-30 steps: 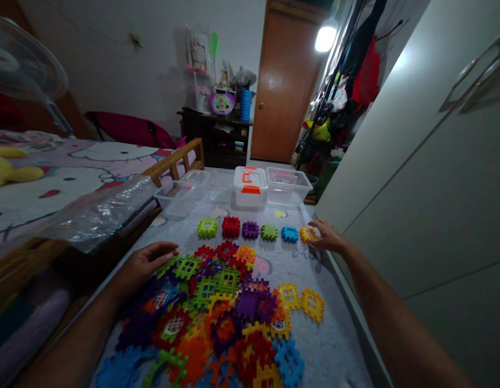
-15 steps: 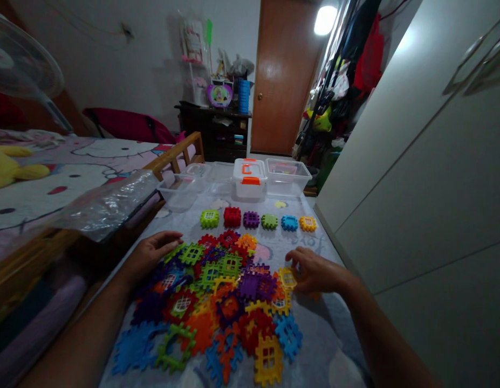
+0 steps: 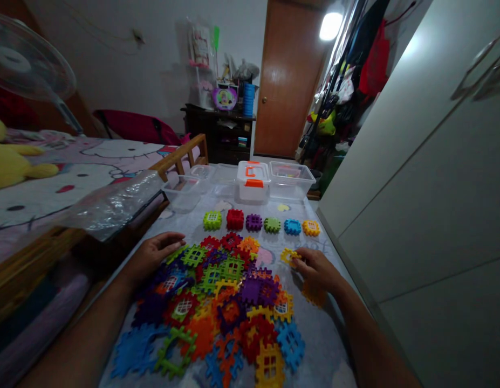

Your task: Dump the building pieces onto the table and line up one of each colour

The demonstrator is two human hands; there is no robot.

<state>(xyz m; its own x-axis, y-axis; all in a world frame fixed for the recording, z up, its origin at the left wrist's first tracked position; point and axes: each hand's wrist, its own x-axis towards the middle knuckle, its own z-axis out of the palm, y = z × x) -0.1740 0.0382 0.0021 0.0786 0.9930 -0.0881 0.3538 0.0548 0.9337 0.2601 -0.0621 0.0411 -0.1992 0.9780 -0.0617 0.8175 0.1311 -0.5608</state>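
Observation:
A heap of plastic interlocking building tiles in several colours lies on a pale cloth-covered table. My right hand is to the right of the heap, pinching a yellow interlocking tile between thumb and fingers. Below that palm lies an orange tile, partly covered by the hand. At the heap's left edge rests my left hand, fingers stretched out beside a lime-green tile and holding nothing. Beyond the heap runs a row of small tile stacks, from a lime one to a yellow-orange one.
Behind the row stand a lidded clear box with orange clips and open clear bins. A wooden bed rail and plastic wrap border the left side. A white cabinet flanks the right.
My right hand has lifted a yellow tile off the heap's right edge and moved it slightly away. The orange tile below the hand shows more. My left hand stays by the heap.

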